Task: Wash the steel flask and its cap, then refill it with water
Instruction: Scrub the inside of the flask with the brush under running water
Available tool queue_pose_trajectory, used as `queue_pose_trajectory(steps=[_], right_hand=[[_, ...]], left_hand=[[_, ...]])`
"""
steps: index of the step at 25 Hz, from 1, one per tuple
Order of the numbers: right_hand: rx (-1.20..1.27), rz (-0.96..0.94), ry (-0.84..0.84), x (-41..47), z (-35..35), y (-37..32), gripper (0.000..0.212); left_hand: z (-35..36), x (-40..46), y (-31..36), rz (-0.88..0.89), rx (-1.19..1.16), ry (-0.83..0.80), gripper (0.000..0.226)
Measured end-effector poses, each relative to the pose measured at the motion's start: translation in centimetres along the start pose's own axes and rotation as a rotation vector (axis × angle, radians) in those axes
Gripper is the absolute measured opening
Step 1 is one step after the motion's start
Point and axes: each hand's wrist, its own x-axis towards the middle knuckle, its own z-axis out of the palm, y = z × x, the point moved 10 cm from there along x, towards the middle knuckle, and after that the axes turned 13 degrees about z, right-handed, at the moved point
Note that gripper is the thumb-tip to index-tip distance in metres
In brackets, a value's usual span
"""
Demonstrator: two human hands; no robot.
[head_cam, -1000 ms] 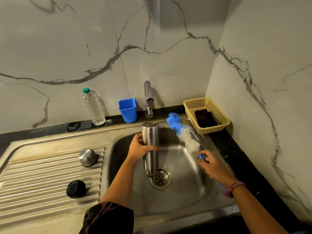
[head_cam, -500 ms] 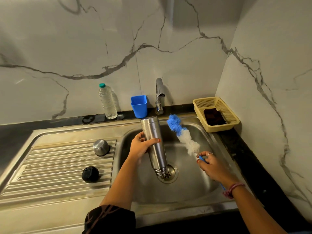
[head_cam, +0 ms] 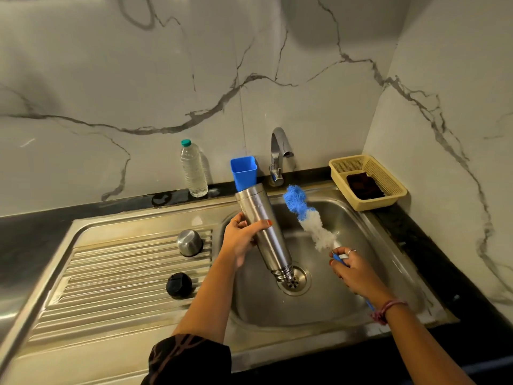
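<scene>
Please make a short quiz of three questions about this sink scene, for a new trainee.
1. True or false: the steel flask is held with its open neck pointing down at the drain.
2. Multiple choice: what does the right hand hold? A) a sponge B) the bottle brush C) the blue cup
3. Fill in: the steel cup cap and the black stopper lie on the ______ beside the basin.

Key: 1 true; 2 B; 3 draining board. The left hand grips the flask around its middle.
</scene>
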Motion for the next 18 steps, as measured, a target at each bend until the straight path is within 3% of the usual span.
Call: queue_pose_trajectory(steps=[8, 18], right_hand=[[0.006, 0.044, 0.027, -3.0, 3.3, -0.5, 0.013], [0.115, 0.107, 0.013, -5.3, 8.9, -1.4, 0.018]], left_hand=[[-2.0, -1.2, 1.9, 0.051, -0.013, -0.031, 0.056], [-9.2, -2.8, 8.1, 0.233, 0.042, 0.061, 0.070]])
